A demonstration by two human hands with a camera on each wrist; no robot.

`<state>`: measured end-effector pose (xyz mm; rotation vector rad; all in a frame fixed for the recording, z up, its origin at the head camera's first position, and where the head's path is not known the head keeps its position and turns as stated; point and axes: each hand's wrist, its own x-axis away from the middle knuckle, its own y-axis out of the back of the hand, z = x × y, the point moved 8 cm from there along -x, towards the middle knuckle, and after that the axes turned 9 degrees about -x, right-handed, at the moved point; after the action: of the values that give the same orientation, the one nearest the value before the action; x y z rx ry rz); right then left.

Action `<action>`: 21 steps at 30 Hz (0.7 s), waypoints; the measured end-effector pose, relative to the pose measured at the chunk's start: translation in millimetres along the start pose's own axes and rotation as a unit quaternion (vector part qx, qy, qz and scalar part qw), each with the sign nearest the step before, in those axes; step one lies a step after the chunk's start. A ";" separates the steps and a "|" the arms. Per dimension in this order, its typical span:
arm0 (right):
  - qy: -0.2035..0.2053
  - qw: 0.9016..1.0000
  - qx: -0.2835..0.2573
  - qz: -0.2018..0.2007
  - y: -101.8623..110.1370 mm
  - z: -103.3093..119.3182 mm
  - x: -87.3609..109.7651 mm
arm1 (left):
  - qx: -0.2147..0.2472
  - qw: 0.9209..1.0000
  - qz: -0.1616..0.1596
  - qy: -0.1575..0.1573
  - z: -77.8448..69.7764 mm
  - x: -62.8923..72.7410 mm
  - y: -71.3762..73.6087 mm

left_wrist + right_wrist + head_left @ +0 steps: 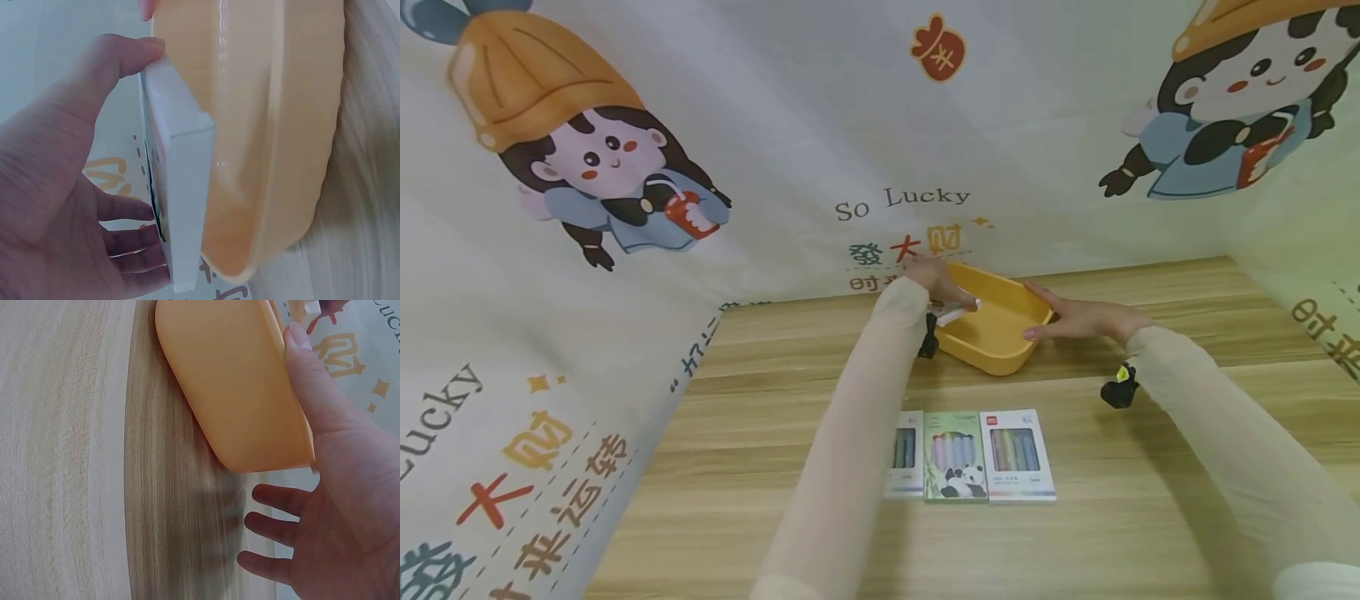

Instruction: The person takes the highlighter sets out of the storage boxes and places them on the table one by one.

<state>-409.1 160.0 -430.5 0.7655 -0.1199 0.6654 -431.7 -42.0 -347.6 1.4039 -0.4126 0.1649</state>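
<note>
My left hand [934, 279] grips a thin white box [186, 181] with the thumb on one edge and the fingers at the opposite one. Its printed face is seen almost edge-on in the left wrist view. The box is tilted over the left side of a yellow plastic bin [988, 354]. At the bin's right end, my right hand [1086, 319] holds the rim with thumb and forefinger. Three spread fingers [275, 531] of that hand stand off the bin in the right wrist view.
Nearer the front of the wooden table [737, 467], three flat boxes lie side by side: a white box [908, 479], partly behind the left sleeve, a green panda box [955, 458] and another white box [1018, 454]. A printed cloth [790, 125] hangs behind the bin.
</note>
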 end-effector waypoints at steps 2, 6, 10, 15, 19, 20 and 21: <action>0.000 1.000 0.002 -0.001 0.1 -0.2 -0.2 | 0.011 1.000 0.000 -0.004 2.7 -1.6 -0.7; 0.002 1.000 0.003 -0.002 0.9 1.2 1.2 | 0.022 1.000 0.002 -0.008 8.6 -2.8 -1.8; 0.008 1.000 0.006 -0.003 2.1 3.7 3.4 | 0.010 1.000 -0.005 -0.012 13.8 0.0 -1.9; 0.012 1.000 0.005 -0.002 1.9 4.2 3.6 | -0.021 0.998 -0.039 -0.039 17.6 4.2 -0.8; 0.012 1.000 0.001 -0.002 1.0 4.3 3.6 | -0.025 0.997 -0.055 -0.039 23.1 7.6 -0.3; 0.013 1.000 0.001 -0.002 0.7 4.9 3.6 | -0.018 0.998 -0.056 -0.036 24.7 9.1 -0.4; 0.013 1.000 -0.001 -0.002 0.3 5.7 4.0 | -0.012 0.998 -0.054 -0.032 26.5 9.4 -1.0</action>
<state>-405.4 158.4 -424.8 0.7556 -0.0958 0.6709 -427.6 -69.3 -342.0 1.4070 -0.3892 0.0270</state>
